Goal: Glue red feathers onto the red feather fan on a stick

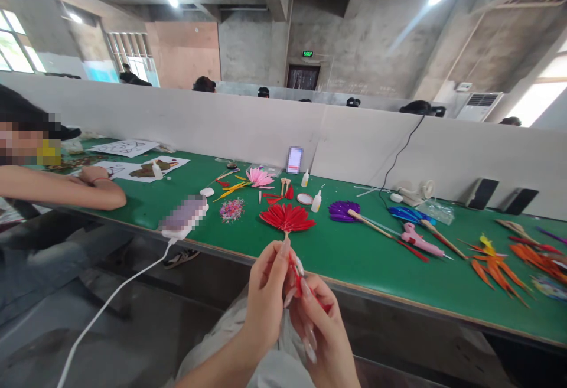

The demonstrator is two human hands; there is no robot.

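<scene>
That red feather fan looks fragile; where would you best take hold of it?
By the thin stick under the red feather fan, coming from below, as the left hand does. The feathers spread wide and thin above, so pinching them would probably bend them; the stick looks firm.

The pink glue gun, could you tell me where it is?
Head view, right of centre: the pink glue gun lies on the green table between the purple feather fan and orange feathers.

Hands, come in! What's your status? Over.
Left hand pinching red feather fan by its stick. Right hand holding loose red feather beside it. Nothing blocking them.
</scene>
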